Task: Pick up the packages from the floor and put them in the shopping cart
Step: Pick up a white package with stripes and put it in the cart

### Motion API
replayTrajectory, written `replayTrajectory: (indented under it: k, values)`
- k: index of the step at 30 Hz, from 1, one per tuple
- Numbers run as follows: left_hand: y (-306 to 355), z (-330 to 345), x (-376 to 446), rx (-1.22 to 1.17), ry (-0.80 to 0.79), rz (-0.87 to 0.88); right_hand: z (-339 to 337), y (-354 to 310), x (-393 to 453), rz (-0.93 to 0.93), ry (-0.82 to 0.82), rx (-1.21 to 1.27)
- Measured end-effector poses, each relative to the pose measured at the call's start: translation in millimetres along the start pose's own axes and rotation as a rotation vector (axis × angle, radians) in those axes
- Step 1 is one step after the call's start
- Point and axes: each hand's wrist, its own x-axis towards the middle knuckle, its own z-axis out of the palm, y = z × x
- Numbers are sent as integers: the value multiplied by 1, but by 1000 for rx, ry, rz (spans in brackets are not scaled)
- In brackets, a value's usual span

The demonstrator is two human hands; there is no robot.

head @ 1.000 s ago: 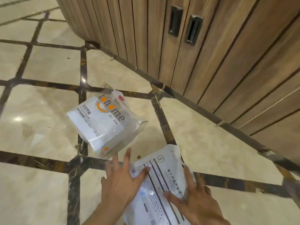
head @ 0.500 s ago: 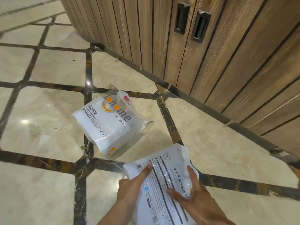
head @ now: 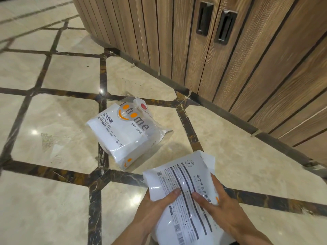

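While second package (head: 127, 131) lies on floor (head: 53, 121), left hand (head: 155, 207), right hand (head: 223, 207) grip white package (head: 185, 183), fingers clamping its sides.

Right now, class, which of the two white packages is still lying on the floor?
The package with the orange smiley logo. The other, printed with black stripes, is held in both hands.

I see my left hand (head: 155, 207) and right hand (head: 224, 207) gripping a white package (head: 185, 175) printed with black stripes, thumbs on top. A second white package (head: 127, 133) with orange logo lies on the marble floor (head: 53, 121), near the wooden cabinet (head: 247, 68).
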Motion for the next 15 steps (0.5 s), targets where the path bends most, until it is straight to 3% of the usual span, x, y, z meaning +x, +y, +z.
replayTrajectory:
  k: [9, 15]
  values:
    - [13, -11, -19, -72, 123, 14, 4, -5, -25, 67, 14, 123]
    - [56, -11, -96, -71, 56, 131, -25, -42, -86, -12, 50, 189]
